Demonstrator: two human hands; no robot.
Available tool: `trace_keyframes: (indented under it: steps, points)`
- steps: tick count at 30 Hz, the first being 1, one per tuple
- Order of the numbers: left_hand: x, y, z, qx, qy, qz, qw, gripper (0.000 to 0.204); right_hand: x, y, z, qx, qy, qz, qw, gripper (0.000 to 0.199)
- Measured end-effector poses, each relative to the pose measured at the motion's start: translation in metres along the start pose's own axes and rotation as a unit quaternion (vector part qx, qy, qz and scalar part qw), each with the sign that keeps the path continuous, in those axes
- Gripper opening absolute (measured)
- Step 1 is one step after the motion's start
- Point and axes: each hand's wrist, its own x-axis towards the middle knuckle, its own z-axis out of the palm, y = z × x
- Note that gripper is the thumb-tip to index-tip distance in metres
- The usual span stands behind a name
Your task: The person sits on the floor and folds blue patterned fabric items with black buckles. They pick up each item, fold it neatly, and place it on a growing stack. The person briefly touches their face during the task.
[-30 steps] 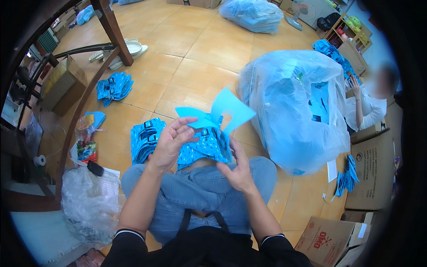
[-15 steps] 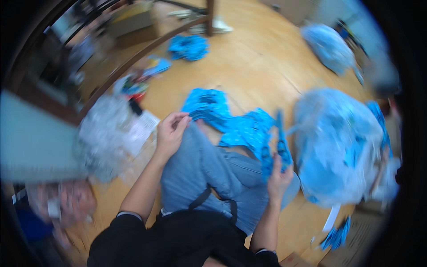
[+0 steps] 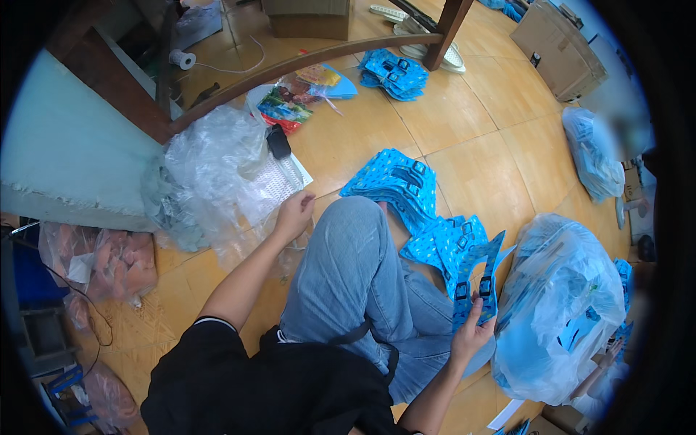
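I sit on the tiled floor in blue jeans. My right hand (image 3: 473,335) holds a pair of blue printed cards (image 3: 478,279) upright beside my right knee. My left hand (image 3: 293,214) reaches left to a heap of clear plastic bags (image 3: 217,174) and pinches one at its edge. A pile of the same blue cards (image 3: 417,199) lies fanned on the floor in front of my knees. A big clear bag filled with blue items (image 3: 562,304) stands just right of my right hand.
A curved wooden furniture frame (image 3: 304,61) arcs across the top left. Another stack of blue cards (image 3: 395,72) lies beyond it, near colourful packets (image 3: 297,98). Cardboard boxes (image 3: 558,47) stand at the back right. Another person sits at the far right.
My view has swung left. My left hand left the blue cards and reached out to the clear plastic bags. My right hand dropped to my right knee with blue cards in it.
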Motion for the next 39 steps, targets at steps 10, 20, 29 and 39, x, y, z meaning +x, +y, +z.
trace_keyframes:
  steps: [10,20,29,39]
  points:
    - [0.038,-0.025,0.032,0.314,0.181,-0.068,0.93,0.038,-0.005,-0.016,0.013,-0.079,-0.011,-0.037,0.996,0.018]
    - [0.043,-0.035,0.043,0.318,0.229,-0.075,0.917,0.038,0.001,-0.022,0.02,-0.109,-0.006,-0.051,0.993,0.016]
    - [0.048,-0.055,0.041,0.341,0.233,-0.038,0.91,0.037,-0.001,-0.036,0.008,-0.139,0.02,-0.071,0.988,0.016]
    - [0.061,-0.083,0.035,0.331,0.24,0.012,0.912,0.029,0.002,-0.038,-0.021,-0.223,0.174,-0.226,0.932,0.025]
